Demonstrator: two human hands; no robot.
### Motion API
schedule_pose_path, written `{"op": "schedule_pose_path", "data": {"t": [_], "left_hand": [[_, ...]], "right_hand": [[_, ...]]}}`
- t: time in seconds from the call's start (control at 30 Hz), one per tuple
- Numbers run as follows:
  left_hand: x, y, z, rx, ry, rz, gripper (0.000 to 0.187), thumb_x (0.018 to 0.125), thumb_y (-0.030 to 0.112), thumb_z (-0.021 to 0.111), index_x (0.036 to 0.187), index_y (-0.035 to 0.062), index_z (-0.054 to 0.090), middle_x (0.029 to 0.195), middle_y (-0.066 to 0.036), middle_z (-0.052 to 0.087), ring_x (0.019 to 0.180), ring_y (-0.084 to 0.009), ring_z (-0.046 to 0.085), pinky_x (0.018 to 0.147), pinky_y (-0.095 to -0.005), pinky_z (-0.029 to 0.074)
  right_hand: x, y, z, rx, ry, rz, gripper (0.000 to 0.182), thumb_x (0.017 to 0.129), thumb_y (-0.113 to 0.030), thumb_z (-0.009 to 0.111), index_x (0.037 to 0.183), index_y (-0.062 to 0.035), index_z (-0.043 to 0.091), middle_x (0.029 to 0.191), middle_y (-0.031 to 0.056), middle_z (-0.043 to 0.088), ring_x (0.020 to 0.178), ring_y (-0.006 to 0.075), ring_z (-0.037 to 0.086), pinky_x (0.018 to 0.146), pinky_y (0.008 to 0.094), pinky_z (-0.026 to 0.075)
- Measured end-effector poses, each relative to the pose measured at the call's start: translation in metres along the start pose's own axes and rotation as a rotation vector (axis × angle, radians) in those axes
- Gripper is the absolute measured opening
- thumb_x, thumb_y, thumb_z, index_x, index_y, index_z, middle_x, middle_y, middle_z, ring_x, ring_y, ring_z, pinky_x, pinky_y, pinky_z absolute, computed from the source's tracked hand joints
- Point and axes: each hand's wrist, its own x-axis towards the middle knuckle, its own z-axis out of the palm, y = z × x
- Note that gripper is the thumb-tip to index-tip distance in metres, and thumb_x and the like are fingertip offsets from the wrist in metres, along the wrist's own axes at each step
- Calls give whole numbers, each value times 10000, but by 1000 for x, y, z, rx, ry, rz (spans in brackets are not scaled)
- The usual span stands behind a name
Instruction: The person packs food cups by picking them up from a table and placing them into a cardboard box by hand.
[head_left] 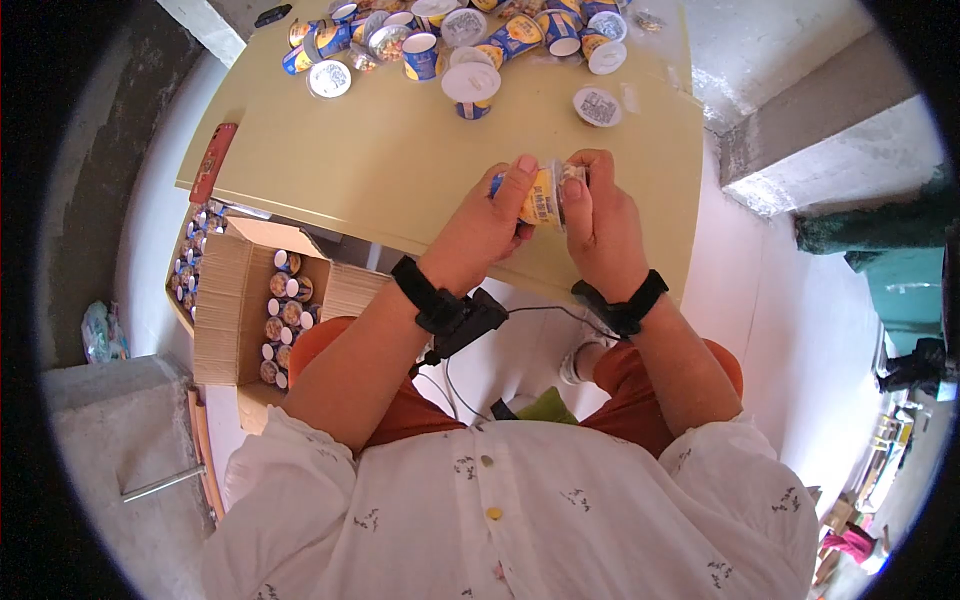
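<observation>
Both hands are together over the bench (340, 150)'s near side, clamped on one cup (541, 197) tipped sideways: left hand (493, 212) round its printed body, right hand (598, 212) at the clear end. Whether that end is fully seated, I can't tell from here. Plenty of packed cups (291, 313) already sit inside the open carton (222, 325), near left, below the bench. Many loose cups (421, 57) remain unboxed across the far side, and one lidded tub (597, 107) lies apart, far right of the hands.

A hand can slide over the left middle of the table (330, 150); piled cups (421, 58) block the far side.
</observation>
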Motion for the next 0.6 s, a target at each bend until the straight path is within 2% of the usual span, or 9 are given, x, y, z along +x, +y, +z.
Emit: {"op": "schedule_pose_path", "data": {"t": [0.07,0.1,0.17,0.2,0.27,0.3,0.37,0.5,0.6], "left_hand": [[1,-1,4,84,165,134,480,981,570,411,1040,110,539,759,-12,526,598,-76,477,498,-211,373],[1,-3,5,84,166,133,480,981,570,411,1040,110,539,759,-12,526,598,-76,477,498,-211,373],[2,-7,4,143,250,289,478,944,498,560,1019,27,529,769,-93,611,641,-158,592,591,-290,495],[3,-8,5,141,250,289,478,944,498,560,1019,27,529,769,-93,611,641,-158,592,591,-290,495],[3,-10,7,311,343,460,442,937,444,597,1036,23,504,795,-149,627,701,-215,632,645,-345,519],[2,-10,8,312,343,460,442,937,444,597,1036,23,504,795,-149,627,701,-215,632,645,-345,519],[-1,-8,10,438,402,630,431,937,427,602,1069,32,489,806,-180,634,718,-256,644,681,-373,524],[2,-7,5,419,338,576,436,943,423,595,1094,30,482,828,-163,630,744,-231,640,690,-355,521],[2,1,-2,277,231,516,436,946,439,589,1105,44,494,853,-109,624,745,-176,615,658,-307,502]], "right_hand": [[0,1,3,13,27,6,296,998,-333,437,1114,-61,441,743,224,618,686,453,615,586,525,473],[0,2,5,14,26,7,296,998,-333,437,1114,-61,441,743,224,618,686,453,615,586,525,473],[-1,3,8,95,64,-21,286,1018,-320,394,1103,-51,437,735,233,604,677,460,606,585,516,466],[-1,2,8,94,63,-21,286,1018,-320,394,1103,-51,437,735,233,604,677,460,606,585,516,466],[-2,-2,9,189,88,4,281,1032,-304,358,1095,-40,430,724,240,587,675,462,597,588,500,460],[-2,-1,9,189,88,3,281,1032,-304,358,1095,-40,430,724,240,587,675,462,597,588,500,460],[-3,0,9,250,89,5,273,1036,-290,357,1092,-32,425,730,249,580,687,462,593,592,482,455],[-2,2,7,267,87,24,269,1035,-288,376,1085,-28,424,750,245,584,695,449,598,599,469,459],[1,0,-2,322,42,-2,264,1030,-277,404,1103,-24,424,781,228,598,713,416,616,614,448,470]]}}
